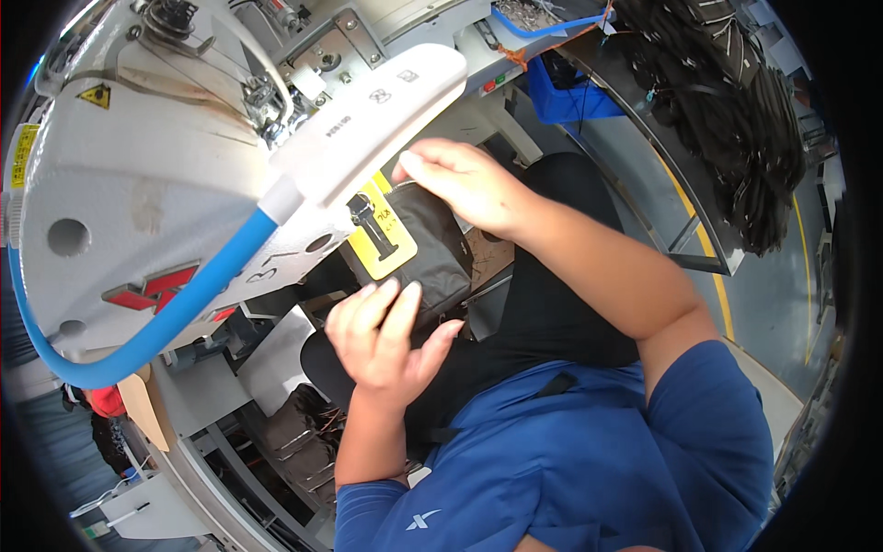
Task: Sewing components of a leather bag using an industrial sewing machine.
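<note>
A dark grey fabric bag (440,262) sits under the head of a large white sewing machine (156,175), close above my lap. My left hand (382,345) is at the bag's near left side, fingers stretched and thumb spread apart, with nothing gripped. At the bag's far edge is my right hand (474,189), its thumb and fingers closed together at the fabric rim. A yellow plate (379,241) with a black fitting covers part of the bag. The needle area is hidden behind a white lamp head (377,115).
A blue flexible lamp neck (198,308) curves across the machine's front. Black fabric pieces (736,120) are heaped on a stand at the right, by a blue bin (566,97). Another dark bag (302,442) lies low at the left. A blue tray (533,18) holds small parts.
</note>
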A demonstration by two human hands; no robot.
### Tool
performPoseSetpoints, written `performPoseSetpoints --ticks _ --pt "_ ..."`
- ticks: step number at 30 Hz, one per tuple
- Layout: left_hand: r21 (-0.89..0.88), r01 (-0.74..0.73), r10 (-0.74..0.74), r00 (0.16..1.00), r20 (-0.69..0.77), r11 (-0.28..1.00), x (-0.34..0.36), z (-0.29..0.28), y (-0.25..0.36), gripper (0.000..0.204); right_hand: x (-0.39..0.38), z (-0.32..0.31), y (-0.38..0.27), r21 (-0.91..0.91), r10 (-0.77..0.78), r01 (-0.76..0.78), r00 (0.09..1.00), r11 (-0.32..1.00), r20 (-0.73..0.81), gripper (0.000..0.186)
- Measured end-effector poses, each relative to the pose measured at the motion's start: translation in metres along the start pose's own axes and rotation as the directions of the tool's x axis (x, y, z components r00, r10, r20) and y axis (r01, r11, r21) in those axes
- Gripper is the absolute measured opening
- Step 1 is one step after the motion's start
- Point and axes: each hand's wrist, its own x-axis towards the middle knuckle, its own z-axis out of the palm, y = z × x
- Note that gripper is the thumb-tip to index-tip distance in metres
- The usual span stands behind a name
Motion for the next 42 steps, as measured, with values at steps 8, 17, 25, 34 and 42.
performPoseSetpoints --ticks 8,17,25,34,42 --pt "0.055 -0.041 0.038 0.997 0.064 0.998 -0.002 0.011 0.003 0.042 0.026 0.023 0.024 0.049 -0.124 0.119 0.983 0.992 0.132 0.039" --pt "0.017 -0.063 0.062 0.995 0.072 0.998 -0.006 0.012 -0.001 0.039 0.023 0.016 0.028 -0.091 -0.189 0.187 0.982 0.978 -0.007 0.036" --pt "0.015 -0.066 0.064 0.993 0.095 0.998 -0.012 0.007 0.003 0.048 -0.029 0.008 -0.024 -0.179 -0.017 0.008 0.999 0.984 -0.052 0.033" --pt "-0.07 -0.051 0.055 0.996 0.063 0.996 -0.007 0.005 0.004 0.048 0.043 0.018 -0.065 -0.617 -0.689 0.699 0.646 0.361 0.329 0.029" --pt "-0.165 0.03 -0.016 0.996 0.085 0.986 -0.014 0.006 0.002 0.051 0.012 0.008 -0.052 -0.426 -0.447 0.606 0.79 0.672 0.42 0.02"
